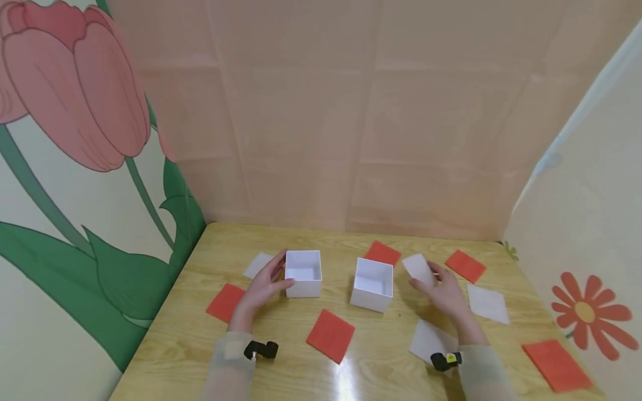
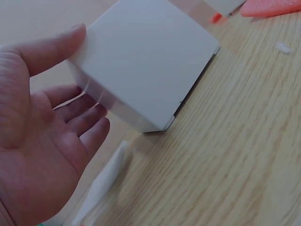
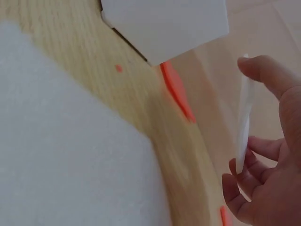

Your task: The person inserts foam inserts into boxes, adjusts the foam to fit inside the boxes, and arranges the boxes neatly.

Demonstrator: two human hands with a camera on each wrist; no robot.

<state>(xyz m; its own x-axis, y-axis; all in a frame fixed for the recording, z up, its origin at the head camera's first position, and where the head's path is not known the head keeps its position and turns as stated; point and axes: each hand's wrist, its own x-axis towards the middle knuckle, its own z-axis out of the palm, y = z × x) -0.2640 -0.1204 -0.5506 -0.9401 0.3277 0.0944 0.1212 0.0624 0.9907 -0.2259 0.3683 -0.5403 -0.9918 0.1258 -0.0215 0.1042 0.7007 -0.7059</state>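
Observation:
My left hand (image 1: 259, 291) holds the left white open-topped box (image 1: 304, 288) by its left side. In the left wrist view the thumb (image 2: 70, 41) lies on one face and the fingers are round the corner on another; the box stands on the table. My right hand (image 1: 447, 295) pinches a thin white foam square (image 1: 417, 267) between thumb and fingers, raised above the table to the right of a second white box (image 1: 371, 299). The right wrist view shows that foam square (image 3: 243, 117) edge-on. Both boxes' visible insides hold nothing.
Red foam squares lie about the wooden table (image 1: 281, 356): one (image 1: 331, 336) in front of the boxes, one (image 1: 382, 253) behind the right box, others at both sides. White squares lie at the right (image 1: 487, 303), under the right forearm (image 1: 426, 341) and behind the left hand (image 1: 257, 264).

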